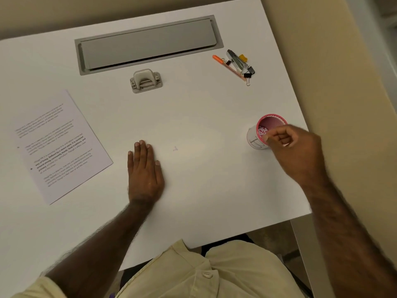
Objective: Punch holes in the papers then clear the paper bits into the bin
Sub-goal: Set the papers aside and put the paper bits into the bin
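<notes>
Over the rim of the small pink mesh bin (271,125), where white paper bits (262,131) are gathered, the right hand (297,151) is held pinched, contents indiscernible, while the left hand (144,169) is laid flat and empty well left of it.

An office workspace is shown from above. A plain white bench (193,117) is fitted with a recessed grey cable hatch (148,45) along its far side, as is found on office desks. Stationery is laid out on it: a beige hole punch (146,80), printed sheets of text (58,145), a stapler (235,59), an orange pen (227,65) and black binder clips (249,72). Beige walls are seen beyond.
</notes>
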